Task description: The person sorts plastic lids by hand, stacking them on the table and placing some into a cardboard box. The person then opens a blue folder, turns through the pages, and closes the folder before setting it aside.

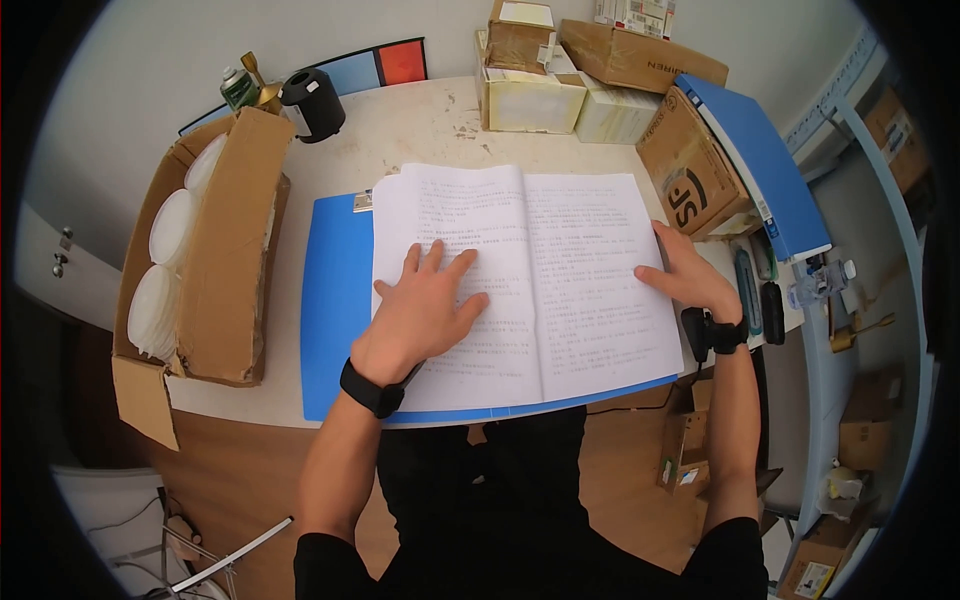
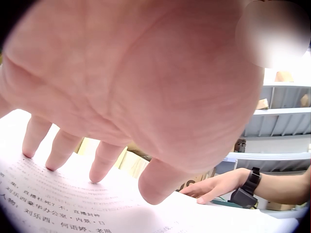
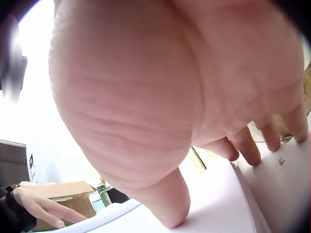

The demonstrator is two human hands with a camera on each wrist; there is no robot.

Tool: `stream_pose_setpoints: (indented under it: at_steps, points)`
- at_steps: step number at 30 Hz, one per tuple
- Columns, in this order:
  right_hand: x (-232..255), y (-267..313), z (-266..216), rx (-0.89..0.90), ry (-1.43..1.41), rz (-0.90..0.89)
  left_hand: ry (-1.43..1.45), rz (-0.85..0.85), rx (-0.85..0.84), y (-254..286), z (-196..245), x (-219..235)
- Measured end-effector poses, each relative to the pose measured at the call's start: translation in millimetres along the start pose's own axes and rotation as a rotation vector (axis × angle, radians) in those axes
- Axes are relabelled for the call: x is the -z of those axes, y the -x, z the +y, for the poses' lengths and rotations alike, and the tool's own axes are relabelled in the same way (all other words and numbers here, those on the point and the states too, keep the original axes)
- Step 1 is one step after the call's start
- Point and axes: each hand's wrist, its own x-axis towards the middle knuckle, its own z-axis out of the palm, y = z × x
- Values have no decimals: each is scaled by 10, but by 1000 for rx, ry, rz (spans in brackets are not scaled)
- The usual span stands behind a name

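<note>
A thick stack of printed pages (image 1: 590, 330) lies spread like a book on a blue clipboard folder (image 1: 335, 300), its metal clip (image 1: 363, 202) showing at the upper left. My left hand (image 1: 425, 305) rests on the left page with fingers spread; the left wrist view shows its fingertips (image 2: 98, 174) on the printed lines. At the right page's outer edge is my right hand (image 1: 695, 275). Its thumb (image 3: 170, 204) lies on the paper, while the other fingers reach past the edge toward the tabletop in the right wrist view. Both wrists wear black bands.
To the left stands an open cardboard box (image 1: 225, 260) of white round lids or plates. A black cylinder (image 1: 312, 105) and a green bottle (image 1: 238, 88) are behind it. Cartons (image 1: 530, 95) line the back; a brown box (image 1: 695, 165) and blue binder (image 1: 755, 165) stand right.
</note>
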Motion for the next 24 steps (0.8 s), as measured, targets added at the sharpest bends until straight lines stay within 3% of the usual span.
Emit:
stream_pose_setpoints:
  at_steps: [4,12,16,18,19,23,24]
  points:
    - [105,-52,-206,-68,21,-47,0,-21,-53,9,61,61]
    - [44,-140,-137,-79,65,-35,-90,-50,-141,127,88,59]
    - [17,-166,-138,-102,29,-42,28,-139,-108,141,3,230]
    - [-2,-208,-127,-87,-59,-69,132,-89,-106,111,-93,274]
    - [-11,-234,-138,-71,-150,-98,33,79,-244,77,-226,162]
    - [-34,-281,-421,-109,-93,-94,-49,163,-246,12,-100,306]
    - [-95,-345,-335,-21,-86,-80,-66,189,-246,-40,-109,263]
